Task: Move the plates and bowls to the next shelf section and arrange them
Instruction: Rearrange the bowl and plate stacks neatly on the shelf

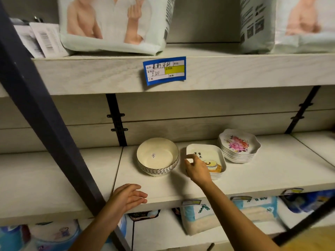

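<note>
Three stacks stand on the middle shelf (272,178). On the left are round cream bowls (157,156) with a small sticker inside. At the centre are rectangular white plates (208,151) with printed characters. Scalloped plates (239,144) with a pink flower print sit at the right rear. My right hand (197,169) reaches over the rectangular stack's left front corner, with thumb and fingers curled at its left rim. My left hand (126,196) hovers at the shelf's front edge with fingers relaxed, holding nothing.
A dark slanted post (36,105) crosses the left side in front of the neighbouring shelf section (54,178). Large packs (112,24) fill the shelf above, which carries a blue price tag (164,70). Wrapped packs (199,214) sit on the shelf below.
</note>
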`<state>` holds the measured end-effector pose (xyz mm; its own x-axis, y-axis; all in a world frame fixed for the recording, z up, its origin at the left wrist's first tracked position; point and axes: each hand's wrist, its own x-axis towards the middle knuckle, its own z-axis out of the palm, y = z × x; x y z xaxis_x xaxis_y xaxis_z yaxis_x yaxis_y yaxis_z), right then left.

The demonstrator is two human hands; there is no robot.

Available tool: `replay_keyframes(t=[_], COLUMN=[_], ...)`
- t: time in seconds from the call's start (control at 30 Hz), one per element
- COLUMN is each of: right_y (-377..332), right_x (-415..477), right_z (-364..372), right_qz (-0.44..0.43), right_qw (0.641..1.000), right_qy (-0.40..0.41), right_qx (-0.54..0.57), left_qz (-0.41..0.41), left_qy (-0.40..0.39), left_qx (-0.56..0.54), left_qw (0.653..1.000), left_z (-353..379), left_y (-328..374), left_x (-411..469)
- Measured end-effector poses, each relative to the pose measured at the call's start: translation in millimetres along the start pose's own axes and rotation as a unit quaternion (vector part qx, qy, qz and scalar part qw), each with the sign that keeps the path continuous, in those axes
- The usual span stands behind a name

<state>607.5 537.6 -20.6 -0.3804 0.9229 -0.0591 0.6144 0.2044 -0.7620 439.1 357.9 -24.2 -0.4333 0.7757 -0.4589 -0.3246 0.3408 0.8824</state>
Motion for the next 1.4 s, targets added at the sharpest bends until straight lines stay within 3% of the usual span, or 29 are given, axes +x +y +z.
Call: replay_keyframes(t=[0.2, 0.43, 0.83, 1.07, 1.23, 1.4], right_y=[44, 86, 116, 107, 106, 104], right_x=[-29, -35, 1, 21, 33, 50], right_z=[-51, -94, -113, -95, -89, -82], right_qz=[0.038, 0.088, 0.164, 0.167, 0.176, 0.163], right_qw=[0.991, 0.983, 0.967, 0.966, 0.969, 0.979], right_qy=[-0.032, -0.093, -0.112, -0.148, -0.136, -0.108], right_qx=[0.127, 0.134, 0.161, 0.132, 0.107, 0.059], left_qz=[-0.009, -0.019, -0.033, -0.033, -0.021, -0.009], left_qy=[-0.002, 0.045, 0.026, -0.026, -0.001, 0.079], left_qx=[0.019, -0.004, 0.001, -0.014, 0.019, 0.066], left_qw=[1.000, 0.999, 0.999, 0.999, 1.000, 0.995], left_z=[20, 50, 120, 168, 186, 193], left_y=[-12, -27, -19, -6, -5, -10], left_x=[9, 17, 41, 72, 96, 119])
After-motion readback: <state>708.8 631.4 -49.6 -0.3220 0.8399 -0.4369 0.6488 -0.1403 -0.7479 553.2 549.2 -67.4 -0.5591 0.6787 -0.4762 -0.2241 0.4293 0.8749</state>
